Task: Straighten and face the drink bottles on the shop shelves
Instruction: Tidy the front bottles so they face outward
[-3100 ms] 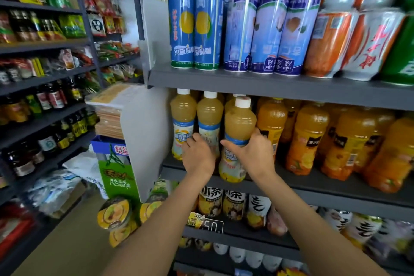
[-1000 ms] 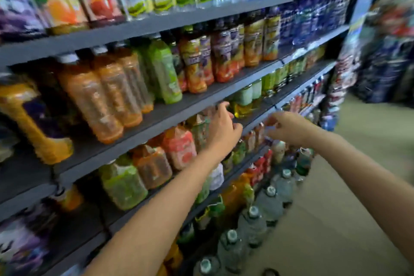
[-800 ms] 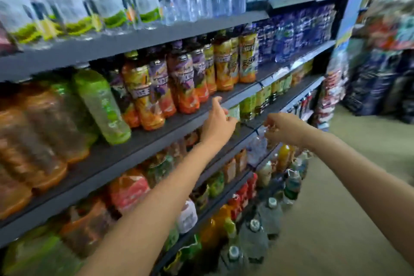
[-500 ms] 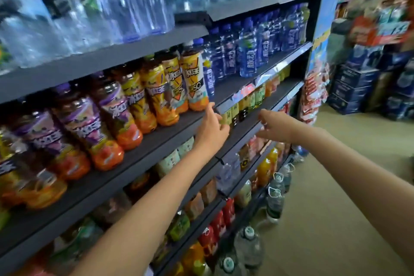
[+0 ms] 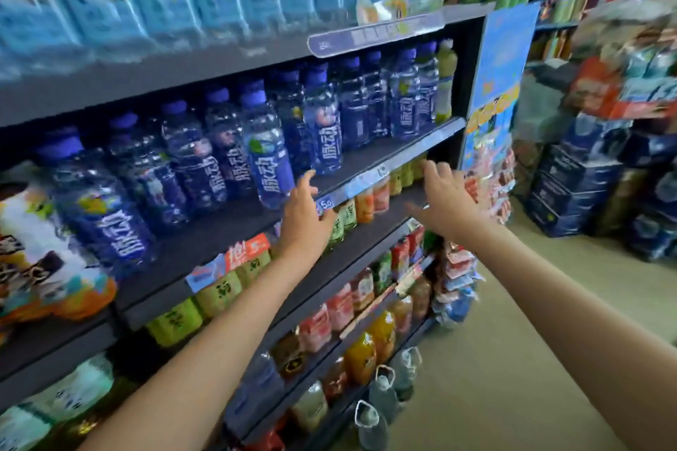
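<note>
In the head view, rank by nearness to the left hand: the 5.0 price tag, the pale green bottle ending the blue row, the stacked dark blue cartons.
From the left hand:
1. 5.0 price tag, beside it on the shelf edge.
2. Pale green bottle, upper right, at the row's end.
3. Stacked dark blue cartons, across the aisle.

Two bare forearms reach into view from the bottom edge, with no sleeve showing on either as far as the frame reaches. The left hand [image 5: 306,214] and right hand [image 5: 445,199] are bare too: no gloves, rings, watch or wristband can be seen. The fingernails look short and plain, though motion blur softens them.
</note>
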